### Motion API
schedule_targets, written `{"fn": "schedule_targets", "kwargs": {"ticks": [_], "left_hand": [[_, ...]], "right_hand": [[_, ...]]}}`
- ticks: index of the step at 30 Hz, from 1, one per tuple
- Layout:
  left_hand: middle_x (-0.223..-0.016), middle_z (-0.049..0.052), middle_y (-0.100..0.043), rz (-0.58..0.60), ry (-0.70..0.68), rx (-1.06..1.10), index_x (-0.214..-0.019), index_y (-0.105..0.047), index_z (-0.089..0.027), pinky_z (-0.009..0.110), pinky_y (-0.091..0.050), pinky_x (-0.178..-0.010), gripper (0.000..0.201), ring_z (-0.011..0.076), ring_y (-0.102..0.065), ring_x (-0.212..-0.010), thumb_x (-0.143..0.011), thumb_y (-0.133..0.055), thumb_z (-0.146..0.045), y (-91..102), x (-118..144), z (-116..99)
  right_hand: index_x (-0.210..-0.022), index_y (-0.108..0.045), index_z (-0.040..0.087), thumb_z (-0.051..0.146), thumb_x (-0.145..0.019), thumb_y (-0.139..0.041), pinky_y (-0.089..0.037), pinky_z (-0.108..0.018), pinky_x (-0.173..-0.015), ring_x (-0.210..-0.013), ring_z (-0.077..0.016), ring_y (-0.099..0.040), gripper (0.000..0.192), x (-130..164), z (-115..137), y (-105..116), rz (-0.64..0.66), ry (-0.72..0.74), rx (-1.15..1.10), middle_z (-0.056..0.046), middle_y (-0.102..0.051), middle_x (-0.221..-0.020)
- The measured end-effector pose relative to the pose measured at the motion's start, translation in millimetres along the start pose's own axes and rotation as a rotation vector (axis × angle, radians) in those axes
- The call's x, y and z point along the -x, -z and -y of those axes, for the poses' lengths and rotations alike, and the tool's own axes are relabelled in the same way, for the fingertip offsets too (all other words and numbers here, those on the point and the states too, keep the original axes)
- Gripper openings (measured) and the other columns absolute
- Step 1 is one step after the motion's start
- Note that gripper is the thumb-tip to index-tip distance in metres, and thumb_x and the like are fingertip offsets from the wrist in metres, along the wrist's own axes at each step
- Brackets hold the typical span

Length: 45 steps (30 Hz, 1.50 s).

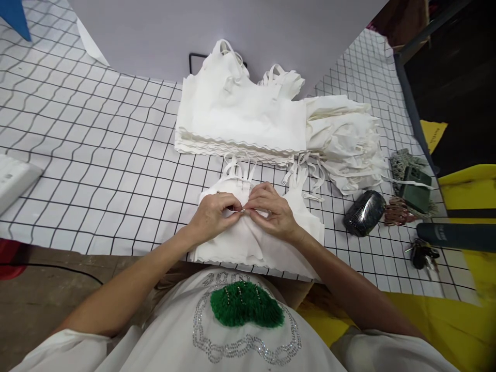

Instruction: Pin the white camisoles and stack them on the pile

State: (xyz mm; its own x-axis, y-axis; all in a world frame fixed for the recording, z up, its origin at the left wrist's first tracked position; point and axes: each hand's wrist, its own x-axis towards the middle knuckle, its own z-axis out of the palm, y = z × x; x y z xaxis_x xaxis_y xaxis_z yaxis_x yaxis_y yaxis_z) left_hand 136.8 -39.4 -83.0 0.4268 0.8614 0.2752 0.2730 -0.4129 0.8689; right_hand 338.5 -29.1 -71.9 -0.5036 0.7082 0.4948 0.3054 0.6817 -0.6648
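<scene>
A white bra [232, 243] with thin straps lies on the table in front of me, its scalloped lower edge near the table's front. Over its middle, my left hand [215, 214] pinches a bit of white fabric between thumb and forefinger. My right hand [273, 214] pinches the same spot from the other side, the fingertips of both hands almost meeting. What exactly lies between the fingertips is too small to make out. Just beyond the hands, the bra's straps [238, 170] with their sliders lie loose.
Behind is a neat stack of white bras [240, 113], beside a looser white pile [344, 139]. To the right lie a black glossy case [364, 213], a green phone [416, 188], a dark bottle [457, 236] and keys [424, 256]. A white box [15, 181] sits left on the checked tablecloth [96, 155].
</scene>
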Motion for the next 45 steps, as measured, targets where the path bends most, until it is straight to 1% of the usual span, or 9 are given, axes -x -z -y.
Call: {"fn": "schedule_targets", "kwargs": {"ticks": [3, 9, 13, 21, 32, 36, 45], "left_hand": [[-0.076, 0.001, -0.071, 0.001, 0.003, -0.001, -0.078, -0.067, -0.016, 0.024, -0.049, -0.065, 0.009, 0.0130, -0.063, -0.068, -0.083, -0.066, -0.008, 0.2, 0.0, 0.1], [-0.076, 0.002, -0.071, 0.008, 0.009, -0.009, -0.079, -0.067, -0.016, 0.025, -0.050, -0.065, 0.008, 0.0136, -0.063, -0.069, -0.086, -0.066, -0.012, 0.3, 0.1, 0.0], [-0.077, 0.003, -0.072, 0.006, 0.005, -0.015, -0.079, -0.067, -0.016, 0.025, -0.051, -0.065, 0.008, 0.0139, -0.064, -0.069, -0.087, -0.065, -0.014, 0.2, -0.3, -0.1], [-0.077, 0.002, -0.072, 0.010, 0.010, -0.011, -0.079, -0.067, -0.017, 0.025, -0.050, -0.065, 0.008, 0.0140, -0.064, -0.069, -0.086, -0.065, -0.013, 1.2, -0.4, -1.4], [-0.076, 0.002, -0.072, 0.012, 0.007, -0.013, -0.079, -0.067, -0.016, 0.024, -0.049, -0.065, 0.009, 0.0134, -0.063, -0.069, -0.084, -0.066, -0.010, 0.7, -0.4, -0.4], [-0.075, 0.002, -0.071, 0.006, -0.002, -0.013, -0.078, -0.066, -0.017, 0.024, -0.049, -0.065, 0.009, 0.0134, -0.064, -0.068, -0.085, -0.065, -0.011, 0.7, -0.8, -0.3], [-0.075, 0.002, -0.072, 0.008, 0.002, -0.021, -0.078, -0.067, -0.017, 0.025, -0.050, -0.065, 0.009, 0.0140, -0.065, -0.069, -0.086, -0.063, -0.013, 1.4, -1.2, -1.1]], "right_hand": [[-0.091, -0.069, 0.022, 0.010, -0.088, -0.065, -0.052, -0.041, -0.076, -0.086, -0.0217, -0.057, 0.013, -0.3, 0.1, -0.6, -0.005, 0.005, -0.009, -0.004, -0.066, -0.077], [-0.091, -0.068, 0.022, 0.009, -0.088, -0.062, -0.051, -0.042, -0.077, -0.086, -0.0215, -0.056, 0.014, 0.2, -0.9, -0.6, 0.000, 0.012, 0.003, -0.004, -0.065, -0.077], [-0.090, -0.068, 0.022, 0.011, -0.089, -0.061, -0.051, -0.042, -0.078, -0.085, -0.0214, -0.057, 0.013, 0.2, -0.5, 0.6, 0.011, -0.007, 0.010, -0.003, -0.065, -0.076], [-0.087, -0.070, 0.023, 0.014, -0.089, -0.062, -0.051, -0.043, -0.077, -0.084, -0.0217, -0.058, 0.012, -0.8, 0.9, 0.9, 0.017, -0.050, 0.000, -0.004, -0.066, -0.076], [-0.090, -0.070, 0.023, 0.011, -0.088, -0.062, -0.051, -0.042, -0.077, -0.085, -0.0216, -0.057, 0.014, 1.4, -1.1, -2.6, -0.011, -0.021, -0.001, -0.004, -0.066, -0.076], [-0.089, -0.069, 0.023, 0.011, -0.088, -0.062, -0.051, -0.043, -0.077, -0.085, -0.0219, -0.057, 0.014, 0.8, -0.3, -1.8, 0.006, -0.044, 0.005, -0.003, -0.066, -0.075], [-0.091, -0.072, 0.024, 0.013, -0.089, -0.061, -0.051, -0.044, -0.077, -0.084, -0.0222, -0.057, 0.016, 1.0, -0.9, -0.5, 0.012, -0.035, 0.002, -0.004, -0.066, -0.076]]}}
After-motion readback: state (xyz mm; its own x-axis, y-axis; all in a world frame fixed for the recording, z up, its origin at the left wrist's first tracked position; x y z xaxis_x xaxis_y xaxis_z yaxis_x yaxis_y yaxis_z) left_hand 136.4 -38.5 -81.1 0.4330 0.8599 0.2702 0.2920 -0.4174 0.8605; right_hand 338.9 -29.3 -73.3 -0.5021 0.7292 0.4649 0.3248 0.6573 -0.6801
